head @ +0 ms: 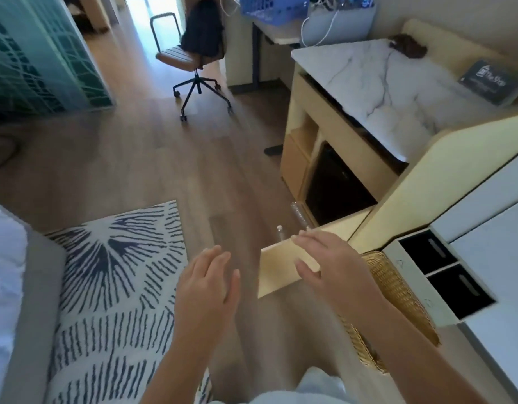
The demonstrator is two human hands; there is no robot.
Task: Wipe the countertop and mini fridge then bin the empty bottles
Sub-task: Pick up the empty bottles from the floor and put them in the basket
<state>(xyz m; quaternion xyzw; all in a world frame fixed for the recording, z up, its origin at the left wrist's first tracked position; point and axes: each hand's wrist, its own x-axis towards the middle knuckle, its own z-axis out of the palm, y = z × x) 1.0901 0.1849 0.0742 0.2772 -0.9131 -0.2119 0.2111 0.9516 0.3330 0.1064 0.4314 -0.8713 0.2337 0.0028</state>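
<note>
While both empty: bottles (301,218) on floor beyond R hand (333,266).

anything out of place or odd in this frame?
Yes: two clear plastic bottles stand on the wood floor beside the black mini fridge, not binned. A dark brown crumpled cloth-like item sits on the white marble countertop. Both hands are empty.

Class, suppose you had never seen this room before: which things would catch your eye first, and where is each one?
First, the two bare, empty hands, the left hand and right hand, spread open low in the middle. Next, the white marble countertop at upper right, with the dark mini fridge set in the cabinet beneath it. Two clear bottles stand on the floor in front of it.
</note>
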